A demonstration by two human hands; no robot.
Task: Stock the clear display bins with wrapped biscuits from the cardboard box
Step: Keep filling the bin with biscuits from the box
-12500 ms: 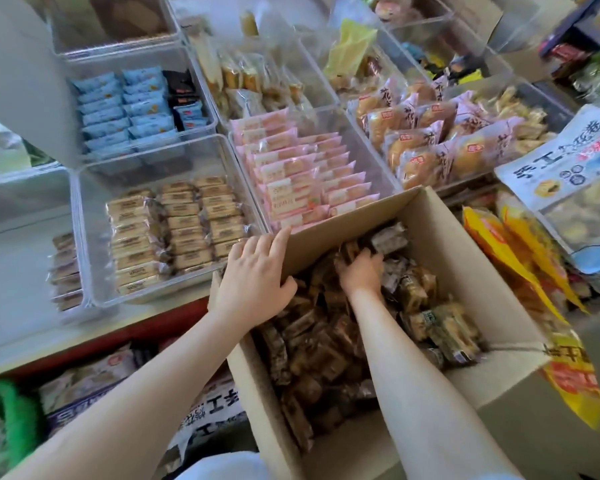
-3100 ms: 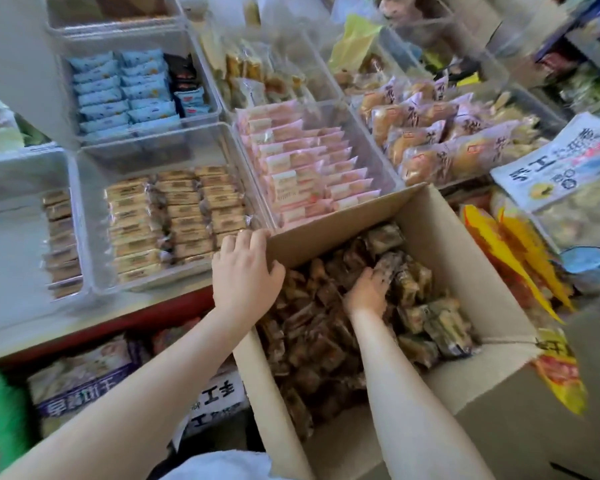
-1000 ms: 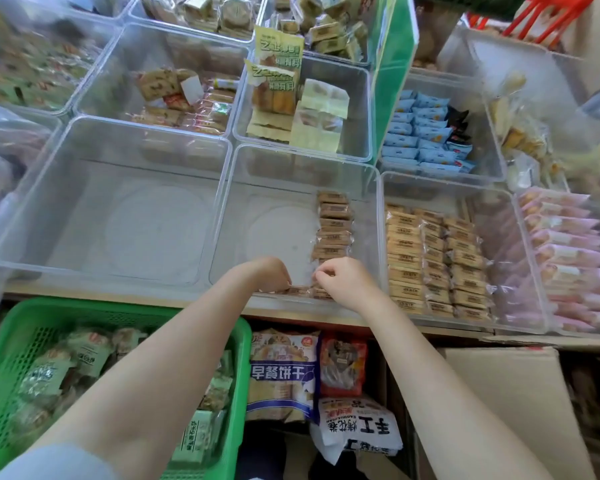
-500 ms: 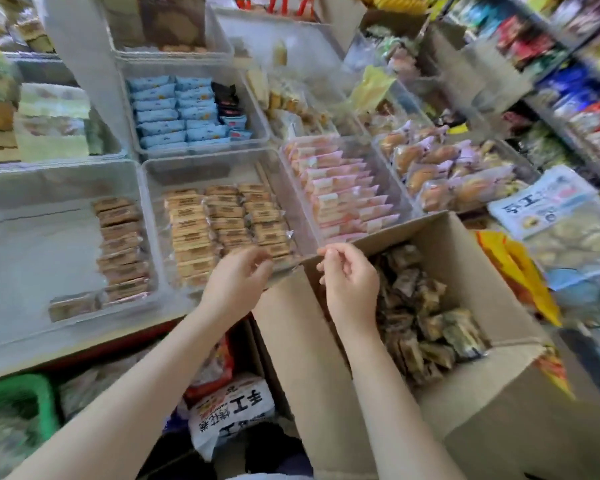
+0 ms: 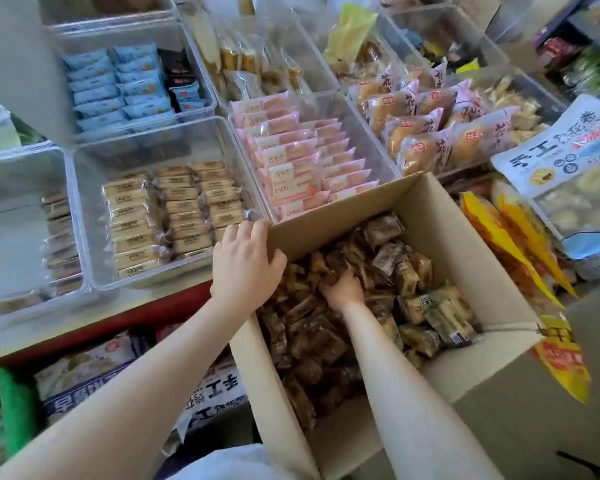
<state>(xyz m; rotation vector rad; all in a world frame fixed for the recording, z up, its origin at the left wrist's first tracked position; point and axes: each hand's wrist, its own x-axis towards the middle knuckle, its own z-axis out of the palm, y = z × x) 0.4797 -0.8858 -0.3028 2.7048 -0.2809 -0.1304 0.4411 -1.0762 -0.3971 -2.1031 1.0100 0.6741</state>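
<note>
The open cardboard box [image 5: 465,244] stands in front of me, heaped with brown wrapped biscuits [image 5: 309,341]. My left hand [image 5: 243,265] grips the box's far left corner, fingers curled over the flap edge. My right hand [image 5: 342,289] is down in the pile with its fingers curled among the packets; whether it holds one I cannot tell. To the left, a clear display bin [image 5: 0,174] holds a single column of the brown biscuits [image 5: 59,237]. The neighbouring clear bin [image 5: 146,143] has rows of tan wrapped biscuits [image 5: 174,209].
Bins of pink packets [image 5: 302,161], blue packets [image 5: 118,88] and wrapped buns [image 5: 430,129] fill the counter behind. Yellow snack bags [image 5: 513,244] lie right of the box. Bagged goods [image 5: 84,372] and a green basket [image 5: 11,410] sit under the counter.
Both hands have come back from the display bin to the box. The left hand now grips the box corner and the right hand has dropped into the biscuit pile.
</note>
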